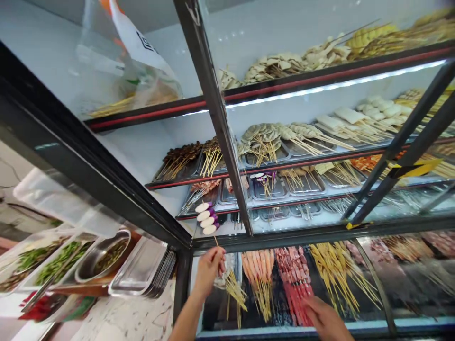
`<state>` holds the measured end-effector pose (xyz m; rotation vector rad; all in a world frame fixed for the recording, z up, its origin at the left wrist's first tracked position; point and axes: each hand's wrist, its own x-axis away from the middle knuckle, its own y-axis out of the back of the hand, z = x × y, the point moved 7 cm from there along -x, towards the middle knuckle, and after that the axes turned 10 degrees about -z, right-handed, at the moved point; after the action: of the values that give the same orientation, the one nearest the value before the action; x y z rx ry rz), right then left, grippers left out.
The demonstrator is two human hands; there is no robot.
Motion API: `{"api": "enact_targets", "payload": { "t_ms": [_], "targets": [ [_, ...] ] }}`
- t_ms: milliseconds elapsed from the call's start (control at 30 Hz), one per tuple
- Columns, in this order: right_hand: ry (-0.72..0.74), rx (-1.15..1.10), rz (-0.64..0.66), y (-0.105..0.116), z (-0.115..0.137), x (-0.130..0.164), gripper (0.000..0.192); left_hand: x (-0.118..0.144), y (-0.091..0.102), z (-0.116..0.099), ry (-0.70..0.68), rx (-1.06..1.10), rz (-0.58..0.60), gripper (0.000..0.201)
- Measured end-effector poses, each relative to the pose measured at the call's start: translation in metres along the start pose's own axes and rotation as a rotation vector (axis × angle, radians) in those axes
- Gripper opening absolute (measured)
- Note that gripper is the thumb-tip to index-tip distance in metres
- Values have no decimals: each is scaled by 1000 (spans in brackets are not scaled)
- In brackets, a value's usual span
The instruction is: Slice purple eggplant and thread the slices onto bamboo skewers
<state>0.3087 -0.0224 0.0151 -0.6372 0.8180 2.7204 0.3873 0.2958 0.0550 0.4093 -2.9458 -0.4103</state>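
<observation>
My left hand [212, 266] is closed in a pinch on the thin wooden stick of an eggplant skewer [208, 218]. Several white slices with purple skin are threaded on it, and it stands nearly upright before the open left part of the glass-fronted cabinet. At the lower right, my right hand [325, 318] is slightly blurred, fingers stretched out, with nothing visible in it. It is nearest to the meat skewers with red sticks [296, 296] in the lower case; whether it touches anything I cannot tell. Similar eggplant skewers [265, 180] lie on a tray on a middle shelf.
Dark cabinet frames [213, 104] cross the view. Shelves hold trays of skewers, with a plastic bag [142, 71] at upper left. Orange-pink skewers [259, 270] and yellow skewers [330, 270] lie below. On the left counter stand stacked metal trays [138, 265] and a steel bowl [90, 265].
</observation>
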Motion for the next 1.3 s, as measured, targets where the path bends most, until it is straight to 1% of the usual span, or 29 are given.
{"api": "enact_targets", "payload": {
  "t_ms": [33,67,100,167,233,300,400,467,533,600,667,733,800,867,967,1033,1200,1300],
  "targets": [
    [60,-72,184,-19,21,-11,22,21,-13,-1,23,20,33,30],
    [61,-100,263,-29,39,-24,22,40,-28,-2,51,45,68,31],
    [61,-130,311,-35,58,-36,24,57,-43,-5,77,67,111,31],
    [73,-190,285,-36,91,-57,25,85,-74,-13,105,102,186,30],
    [69,-217,260,-30,107,-68,23,105,-101,-22,104,112,237,30],
    [58,-203,216,-19,107,-70,21,117,-123,-30,74,102,255,31],
    [29,-181,104,4,88,-65,22,125,-150,-38,18,86,287,29],
    [22,-182,42,19,76,-62,23,124,-165,-42,-7,84,330,26],
    [21,-180,8,33,68,-61,24,118,-170,-48,-43,80,337,21],
    [19,-179,-6,46,63,-63,24,106,-167,-60,-94,90,287,19],
    [30,-179,-12,59,61,-65,24,93,-160,-77,-115,172,225,30],
    [55,-182,-12,69,61,-64,24,82,-156,-94,-88,321,202,41],
    [74,-180,-9,76,61,-62,24,78,-160,-108,-39,451,233,41],
    [77,-174,-5,79,60,-59,24,80,-170,-117,9,520,310,37],
    [73,-172,-4,83,61,-56,23,89,-186,-120,62,559,402,33],
    [76,-178,2,85,61,-57,23,93,-190,-118,78,565,413,30],
    [100,-185,-14,90,61,-60,24,97,-188,-117,71,539,375,25],
    [131,-171,-45,92,60,-61,23,99,-186,-120,42,518,390,16]
  ]
}}
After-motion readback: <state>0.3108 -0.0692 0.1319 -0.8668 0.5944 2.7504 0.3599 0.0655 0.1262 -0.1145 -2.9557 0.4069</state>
